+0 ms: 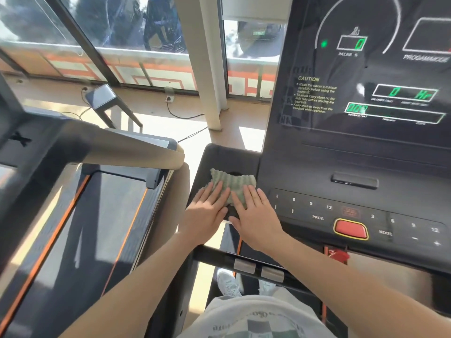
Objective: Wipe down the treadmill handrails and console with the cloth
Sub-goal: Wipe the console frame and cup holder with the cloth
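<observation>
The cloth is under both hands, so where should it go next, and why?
Probably slide the cloth right, onto the button panel. Both hands, left hand and right hand, press it flat on the console's left tray, and the buttons lie just beside it.

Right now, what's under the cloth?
The green cloth lies on the console's black left tray, with a dark round recess partly showing at its top edge. Both hands press flat on it, hiding the rest.
</observation>
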The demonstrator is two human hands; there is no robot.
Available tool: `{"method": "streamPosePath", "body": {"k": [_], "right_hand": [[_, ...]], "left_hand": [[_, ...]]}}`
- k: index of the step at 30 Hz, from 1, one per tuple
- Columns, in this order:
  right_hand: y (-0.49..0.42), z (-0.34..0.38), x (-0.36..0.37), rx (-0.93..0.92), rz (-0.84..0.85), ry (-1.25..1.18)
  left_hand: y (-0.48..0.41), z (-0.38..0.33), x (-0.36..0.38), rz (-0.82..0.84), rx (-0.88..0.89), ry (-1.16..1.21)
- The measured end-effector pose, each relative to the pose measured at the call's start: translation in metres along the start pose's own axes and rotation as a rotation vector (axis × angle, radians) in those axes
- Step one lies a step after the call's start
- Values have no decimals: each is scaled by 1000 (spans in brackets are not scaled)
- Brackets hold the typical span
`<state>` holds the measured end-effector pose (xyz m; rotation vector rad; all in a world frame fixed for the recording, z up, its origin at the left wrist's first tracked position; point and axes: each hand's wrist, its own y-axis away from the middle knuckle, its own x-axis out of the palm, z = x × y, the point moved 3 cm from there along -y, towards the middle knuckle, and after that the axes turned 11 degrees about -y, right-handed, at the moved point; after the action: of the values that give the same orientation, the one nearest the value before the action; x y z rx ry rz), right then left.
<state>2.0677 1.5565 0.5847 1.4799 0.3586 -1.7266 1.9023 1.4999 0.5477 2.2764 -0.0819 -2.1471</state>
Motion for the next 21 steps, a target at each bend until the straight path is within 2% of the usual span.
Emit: {"method": "streamPosePath", "body": {"k": [5, 11, 15, 21], "right_hand": [[-51, -21, -14, 95, -25, 27], [-95, -38, -34, 89, -1, 99], [-96, -42, -34, 33, 3, 128], [-35, -42, -9, -83, -27, 89]], "left_hand": [[-52, 24, -8, 160, -93, 43], [-110, 47, -21, 277, -112, 25], [-116, 46, -26, 285, -96, 27], [-66, 19, -9, 210, -19, -22]]}}
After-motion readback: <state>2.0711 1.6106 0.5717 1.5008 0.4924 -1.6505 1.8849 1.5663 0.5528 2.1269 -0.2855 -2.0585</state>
